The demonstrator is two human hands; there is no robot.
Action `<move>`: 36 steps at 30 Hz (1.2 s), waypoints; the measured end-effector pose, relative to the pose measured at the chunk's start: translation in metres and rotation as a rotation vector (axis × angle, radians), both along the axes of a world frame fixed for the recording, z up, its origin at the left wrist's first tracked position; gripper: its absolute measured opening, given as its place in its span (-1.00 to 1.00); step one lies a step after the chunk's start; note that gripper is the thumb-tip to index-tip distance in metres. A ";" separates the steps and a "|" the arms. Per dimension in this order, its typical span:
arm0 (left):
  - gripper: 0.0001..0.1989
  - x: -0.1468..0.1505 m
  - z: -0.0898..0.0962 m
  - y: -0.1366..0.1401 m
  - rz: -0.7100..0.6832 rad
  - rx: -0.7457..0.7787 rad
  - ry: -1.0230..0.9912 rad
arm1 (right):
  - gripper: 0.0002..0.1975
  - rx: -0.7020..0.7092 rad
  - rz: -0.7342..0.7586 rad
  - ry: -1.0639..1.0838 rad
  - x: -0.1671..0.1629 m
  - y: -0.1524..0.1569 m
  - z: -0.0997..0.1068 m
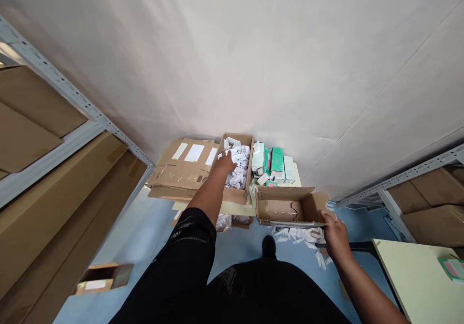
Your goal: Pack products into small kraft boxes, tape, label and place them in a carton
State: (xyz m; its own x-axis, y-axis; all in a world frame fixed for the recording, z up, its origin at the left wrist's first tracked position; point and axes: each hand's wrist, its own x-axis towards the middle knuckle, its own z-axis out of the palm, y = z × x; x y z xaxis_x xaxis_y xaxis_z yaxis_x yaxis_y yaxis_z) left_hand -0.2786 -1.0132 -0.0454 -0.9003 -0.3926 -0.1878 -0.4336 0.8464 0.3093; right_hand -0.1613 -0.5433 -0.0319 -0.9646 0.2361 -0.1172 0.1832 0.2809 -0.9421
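Observation:
My left hand (226,163) reaches into a narrow cardboard box (227,196) on a small table, with its fingers closed on white paper pieces (239,167). The pieces are folded or crumpled and lie heaped in the box. To the right, my right hand (335,234) grips the right end of an open cardboard box (284,208), holding it tilted so that its bare inside shows. Green-and-white small boxes (276,162) are piled on the table behind this box.
Flattened cardboard (184,167) with white labels lies left on the table. Loose white paper strips (304,237) litter the blue floor under the held box. Shelves with cartons (72,188) flank both sides. A pale table (409,275) stands at right; an open carton (103,278) lies at left.

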 end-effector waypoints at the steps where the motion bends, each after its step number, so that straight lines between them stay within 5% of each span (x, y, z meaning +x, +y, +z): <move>1: -0.06 -0.009 -0.004 -0.003 0.016 -0.002 -0.033 | -0.56 -0.017 0.005 -0.023 -0.006 0.000 -0.001; 6: 0.10 -0.044 -0.026 -0.009 0.036 0.004 -0.135 | -0.55 -0.076 0.057 -0.135 -0.039 0.002 -0.009; 13: -0.56 -0.053 -0.035 -0.004 0.006 -0.011 -0.100 | -0.54 -0.018 0.115 -0.171 -0.080 -0.005 -0.018; 17: -0.72 -0.043 -0.018 -0.011 0.043 0.022 -0.012 | -0.53 -0.001 0.132 -0.157 -0.088 -0.015 -0.021; 23: -0.72 0.011 0.030 -0.009 0.088 0.232 0.490 | -0.55 -0.018 0.103 -0.134 -0.080 -0.030 -0.015; 29: -0.72 0.072 0.067 0.029 -0.078 0.449 0.854 | -0.59 0.003 0.053 -0.073 -0.062 -0.041 -0.012; 32: -0.75 0.087 0.076 0.047 0.025 0.524 0.925 | -0.59 0.005 0.053 -0.053 -0.050 -0.044 -0.013; 36: -0.68 0.107 0.083 0.076 0.155 0.884 0.886 | -0.57 -0.009 0.064 -0.018 -0.031 -0.047 -0.011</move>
State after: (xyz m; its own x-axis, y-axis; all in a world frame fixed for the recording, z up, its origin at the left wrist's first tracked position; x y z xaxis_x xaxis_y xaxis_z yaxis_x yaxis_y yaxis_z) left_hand -0.1717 -0.9377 0.0378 -0.8071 -0.5542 0.2037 0.1361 0.1610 0.9775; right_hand -0.1928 -0.5899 -0.0431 -0.9755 0.1727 -0.1363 0.1818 0.2842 -0.9414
